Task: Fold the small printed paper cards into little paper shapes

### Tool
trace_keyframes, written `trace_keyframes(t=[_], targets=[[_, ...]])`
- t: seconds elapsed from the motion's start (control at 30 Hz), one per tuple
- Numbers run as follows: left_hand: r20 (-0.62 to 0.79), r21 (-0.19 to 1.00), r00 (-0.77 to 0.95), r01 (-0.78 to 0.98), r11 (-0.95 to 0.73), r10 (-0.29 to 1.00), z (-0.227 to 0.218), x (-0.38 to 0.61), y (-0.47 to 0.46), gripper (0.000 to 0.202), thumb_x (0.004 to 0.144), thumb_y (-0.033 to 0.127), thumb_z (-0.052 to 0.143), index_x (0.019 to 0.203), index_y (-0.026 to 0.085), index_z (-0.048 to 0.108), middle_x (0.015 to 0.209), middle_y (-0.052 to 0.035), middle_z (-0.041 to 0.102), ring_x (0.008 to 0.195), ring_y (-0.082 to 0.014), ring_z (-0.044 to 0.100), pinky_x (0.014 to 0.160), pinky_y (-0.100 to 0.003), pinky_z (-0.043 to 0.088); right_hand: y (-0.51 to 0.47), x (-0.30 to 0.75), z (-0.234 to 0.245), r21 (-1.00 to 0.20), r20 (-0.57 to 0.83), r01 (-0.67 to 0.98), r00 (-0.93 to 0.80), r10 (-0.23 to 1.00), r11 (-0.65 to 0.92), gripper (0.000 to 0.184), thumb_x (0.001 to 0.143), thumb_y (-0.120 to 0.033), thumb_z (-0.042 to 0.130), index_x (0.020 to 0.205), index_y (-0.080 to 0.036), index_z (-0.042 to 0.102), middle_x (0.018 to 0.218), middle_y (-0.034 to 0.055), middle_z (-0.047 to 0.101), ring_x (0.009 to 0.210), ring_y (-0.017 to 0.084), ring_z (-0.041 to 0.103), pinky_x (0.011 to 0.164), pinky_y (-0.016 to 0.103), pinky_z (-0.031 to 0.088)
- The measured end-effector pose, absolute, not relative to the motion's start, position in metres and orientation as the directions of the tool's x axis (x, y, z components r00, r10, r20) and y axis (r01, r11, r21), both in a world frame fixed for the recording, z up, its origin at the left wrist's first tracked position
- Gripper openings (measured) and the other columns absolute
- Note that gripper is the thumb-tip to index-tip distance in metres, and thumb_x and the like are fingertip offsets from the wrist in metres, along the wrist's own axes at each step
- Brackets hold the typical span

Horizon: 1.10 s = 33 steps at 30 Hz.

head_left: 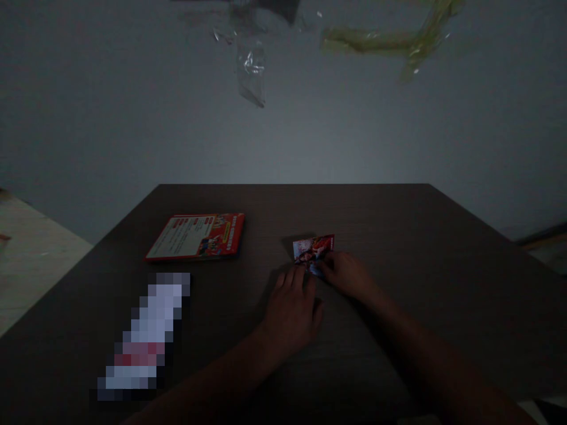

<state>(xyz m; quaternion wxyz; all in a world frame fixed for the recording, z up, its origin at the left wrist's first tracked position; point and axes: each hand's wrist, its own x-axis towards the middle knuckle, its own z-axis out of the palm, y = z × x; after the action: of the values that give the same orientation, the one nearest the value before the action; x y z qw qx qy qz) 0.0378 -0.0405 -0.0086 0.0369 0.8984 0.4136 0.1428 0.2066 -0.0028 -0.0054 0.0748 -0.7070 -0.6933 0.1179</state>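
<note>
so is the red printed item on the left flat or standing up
Flat: the red printed item lies on the table, its broad printed face up.

The table (376,224) has a dark brown colour, with fine lines like wood grain. The card (311,247) bears a mixed print of red, pale blue and dark tones. On the left, the flat item (186,239) has a red border, a whitish panel with rows of print and red labels. The pixelated object (150,324), near left, shows pale blue-grey squares and a pinkish-red band. The far wall (310,136) is bluish grey, its tape (372,41) yellowish.
</note>
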Motion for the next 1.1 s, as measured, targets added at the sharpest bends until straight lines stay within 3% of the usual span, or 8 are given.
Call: trace_keyframes(t=[0.7,0.93,1.1], targets=[[0.218,0.184,0.615,0.737,-0.651,0.758,-0.007,0.036,-0.04,0.041,0.084,0.036,0.046,0.118,0.014,0.048,0.129,-0.0154,0.045,0.117,-0.0298,0.041,0.095,-0.046,0.035,-0.002,0.206,-0.006,-0.272,-0.075,0.962,0.02,0.997,-0.04,0.035,0.088,-0.042,0.042,0.078,-0.018,0.065,0.078,0.0082,0.068,0.066,0.017,0.061,0.054,0.026,0.03],[0.191,0.158,0.526,0.817,-0.554,0.829,0.002,0.019,-0.025,0.03,0.084,0.031,0.046,0.108,0.015,0.054,0.106,-0.0117,0.054,0.101,-0.0263,0.049,0.087,-0.043,0.039,-0.003,0.207,-0.005,-0.262,-0.068,0.964,0.019,0.998,-0.036,0.034,0.087,-0.041,0.043,0.078,-0.018,0.065,0.078,0.0085,0.069,0.066,0.018,0.061,0.053,0.027,0.029],[0.194,0.158,0.539,0.808,-0.568,0.82,0.003,0.015,-0.021,0.031,0.083,0.03,0.047,0.111,0.018,0.054,0.105,-0.0103,0.053,0.1,-0.0257,0.047,0.085,-0.042,0.039,-0.003,0.207,-0.005,-0.269,-0.057,0.963,0.018,0.998,-0.033,0.033,0.087,-0.041,0.042,0.078,-0.018,0.065,0.078,0.0085,0.069,0.066,0.017,0.061,0.053,0.027,0.029]])
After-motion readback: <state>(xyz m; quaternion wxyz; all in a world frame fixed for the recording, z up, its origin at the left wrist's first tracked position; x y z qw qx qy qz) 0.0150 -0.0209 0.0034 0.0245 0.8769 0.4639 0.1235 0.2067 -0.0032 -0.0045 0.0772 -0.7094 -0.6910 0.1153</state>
